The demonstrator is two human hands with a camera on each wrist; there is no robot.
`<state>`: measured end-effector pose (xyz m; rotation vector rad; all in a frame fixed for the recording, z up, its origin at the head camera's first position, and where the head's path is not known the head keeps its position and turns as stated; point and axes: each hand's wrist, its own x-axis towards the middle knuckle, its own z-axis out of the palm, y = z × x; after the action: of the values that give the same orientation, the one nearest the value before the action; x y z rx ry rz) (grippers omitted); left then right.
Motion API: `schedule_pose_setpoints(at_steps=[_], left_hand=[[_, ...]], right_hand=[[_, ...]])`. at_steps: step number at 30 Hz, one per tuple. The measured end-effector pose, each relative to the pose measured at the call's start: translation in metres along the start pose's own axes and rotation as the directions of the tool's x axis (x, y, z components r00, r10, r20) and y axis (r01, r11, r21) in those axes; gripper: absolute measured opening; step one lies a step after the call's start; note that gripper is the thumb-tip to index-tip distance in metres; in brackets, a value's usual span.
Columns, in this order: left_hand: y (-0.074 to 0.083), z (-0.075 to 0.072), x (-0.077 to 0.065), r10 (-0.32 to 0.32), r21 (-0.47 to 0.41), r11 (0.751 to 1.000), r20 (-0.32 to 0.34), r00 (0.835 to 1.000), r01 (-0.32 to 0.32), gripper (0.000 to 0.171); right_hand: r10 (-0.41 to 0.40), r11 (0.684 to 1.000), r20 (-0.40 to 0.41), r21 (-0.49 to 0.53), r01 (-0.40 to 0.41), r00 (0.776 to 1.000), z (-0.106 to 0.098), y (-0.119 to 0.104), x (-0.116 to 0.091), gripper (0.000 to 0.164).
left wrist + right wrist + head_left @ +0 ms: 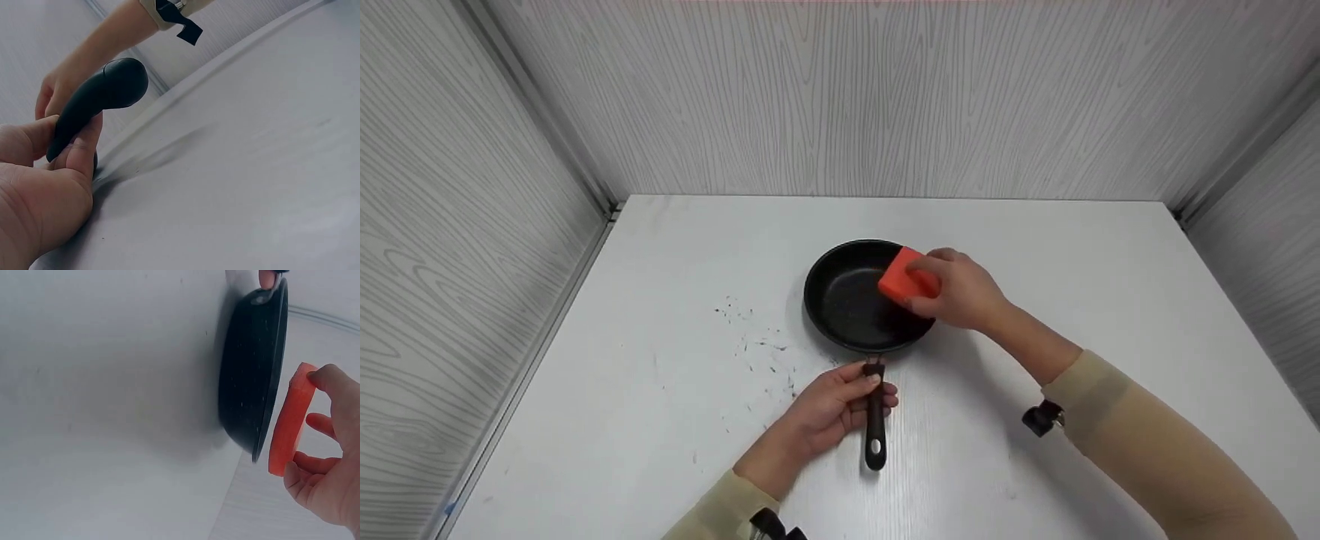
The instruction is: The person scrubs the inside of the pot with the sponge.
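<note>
A black frying pan (847,300) sits at the middle of the white table, its dark handle (875,427) pointing toward me. My left hand (840,405) grips that handle close to the pan, thumb on top; in the left wrist view the handle's rounded end (126,83) juts out past the fingers. Between the thumb and fingers of my right hand (964,292) is an orange-red sponge (904,281), which overlaps the pan's right rim in the head view. From the right wrist, the sponge (291,422) shows just above the rim, apart from it.
Dark specks and scratches (757,345) mark the white tabletop (675,247) left of the pan. Grey wood-grain panels (870,97) stand behind the table and along both sides. Black clips (1042,418) hang at the sleeve cuffs.
</note>
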<state>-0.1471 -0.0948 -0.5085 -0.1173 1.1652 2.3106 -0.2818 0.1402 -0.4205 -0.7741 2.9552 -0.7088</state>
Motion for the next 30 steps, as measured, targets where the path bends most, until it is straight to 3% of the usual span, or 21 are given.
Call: schedule_pose_setpoints(at_steps=[13, 21, 30], left_hand=[[0.002, -0.006, 0.004, -0.003, -0.002, 1.000, 0.004, 1.000, 0.003, 0.045], [0.004, -0.008, 0.003, -0.005, 0.012, 1.000, -0.002, 1.000, 0.005, 0.045], [0.006, -0.005, 0.001, -0.010, -0.014, 1.000, -0.013, 1.000, 0.010, 0.044]], right_hand=[[-0.006, 0.998, -0.004, 0.065, 0.006, 1.000, -0.034, 0.064, -0.023, 0.047], [-0.004, 0.999, 0.054, 0.051, 0.001, 0.999, -0.028, 0.094, -0.033, 0.050], [0.003, 1.000, 0.130, 0.011, -0.005, 0.991, -0.013, 0.101, -0.030, 0.050]])
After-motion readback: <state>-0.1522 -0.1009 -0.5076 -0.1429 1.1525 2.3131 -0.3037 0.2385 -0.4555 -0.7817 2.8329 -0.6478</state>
